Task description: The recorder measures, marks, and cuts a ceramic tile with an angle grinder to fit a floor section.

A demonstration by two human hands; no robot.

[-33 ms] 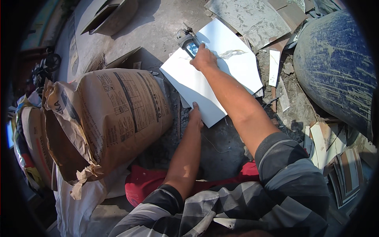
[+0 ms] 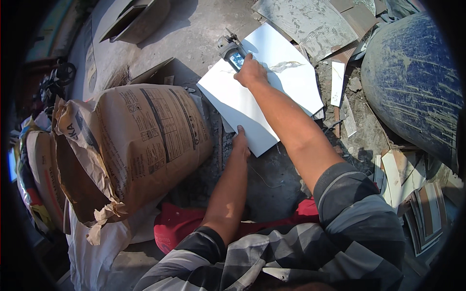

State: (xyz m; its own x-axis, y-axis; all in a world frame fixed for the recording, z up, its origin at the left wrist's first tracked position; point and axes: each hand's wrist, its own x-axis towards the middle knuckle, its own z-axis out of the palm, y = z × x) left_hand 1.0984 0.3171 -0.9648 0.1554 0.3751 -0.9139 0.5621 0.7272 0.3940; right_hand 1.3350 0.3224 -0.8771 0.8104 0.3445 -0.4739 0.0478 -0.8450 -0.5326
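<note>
A white tile [image 2: 286, 89] with a grey-brown vein lies flat before me, its corner nearest me in shade. My right hand [image 2: 252, 72] is wrapped round the body of a handheld power cutter [image 2: 231, 52], which has a grey metal head and a blue-and-white label. The cutter rests at the tile's far left edge; its blade cannot be made out. At the tile's near left edge, my left hand [image 2: 240, 142] grips the rim with its thumb on top. The fingers below the rim are mostly hidden.
A large torn brown paper sack [image 2: 155, 126] stands close on my left. A scratched blue drum [image 2: 412, 82] takes up the right side. Broken tile pieces [image 2: 337, 82] lie between drum and tile, with stacked offcuts [image 2: 427, 213] at lower right. Grey sheets [image 2: 306, 24] lie beyond.
</note>
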